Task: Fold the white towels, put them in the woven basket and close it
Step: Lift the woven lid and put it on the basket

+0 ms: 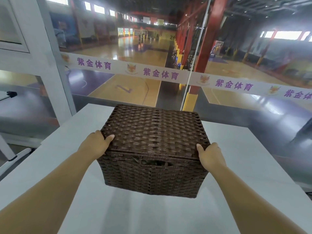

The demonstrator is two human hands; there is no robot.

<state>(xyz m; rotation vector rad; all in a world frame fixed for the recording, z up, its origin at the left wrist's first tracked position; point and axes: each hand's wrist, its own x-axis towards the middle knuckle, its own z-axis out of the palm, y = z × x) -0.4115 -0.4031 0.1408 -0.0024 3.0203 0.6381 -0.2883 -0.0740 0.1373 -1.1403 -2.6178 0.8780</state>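
Overlooking a glossy wooden basketball court [135,53] behind a white banner [160,73] with purple characters, a pale, smooth table [253,157] fills the lower frame. A boxy, dark brown woven basket [152,174] sits at frame centre with its lid [152,127] down. The left hand [96,144] and right hand [209,154] grip the lid's near corners at lower centre, thumbs on top.

- Left hand [94,144] in shot: bare, short thumbnail showing.
- Right hand [211,155]: bare too, short thumbnail.
- Left forearm [55,179] and right forearm [253,191]: bare, right to the frame edge.
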